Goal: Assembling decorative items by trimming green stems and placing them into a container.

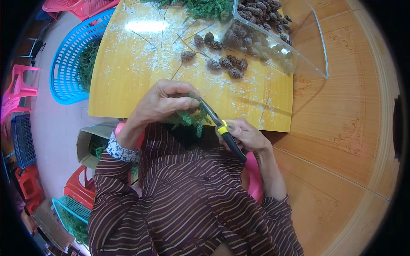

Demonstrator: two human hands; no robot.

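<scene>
Near the table's front edge, my left hand (164,101) is closed in a pinch on a green artificial pine sprig (187,117) whose needles hang below the fingers. My right hand (247,135) grips pliers (225,130) with black and yellow handles. The jaws of the pliers reach up and left to the sprig, right beside my left fingertips. What exactly lies between the jaws is too small to make out. Beyond my hands, several brown pine cones (232,63) rest on the yellow table (136,91), some with thin stems and white flecks around them.
A clear plastic bin (294,64) of pine cones stands at the back right, with green sprigs (209,9) to its left. Blue basket (64,81) and cardboard box (85,145) sit at the left, both holding greenery. A wooden surface (333,141) lies to the right.
</scene>
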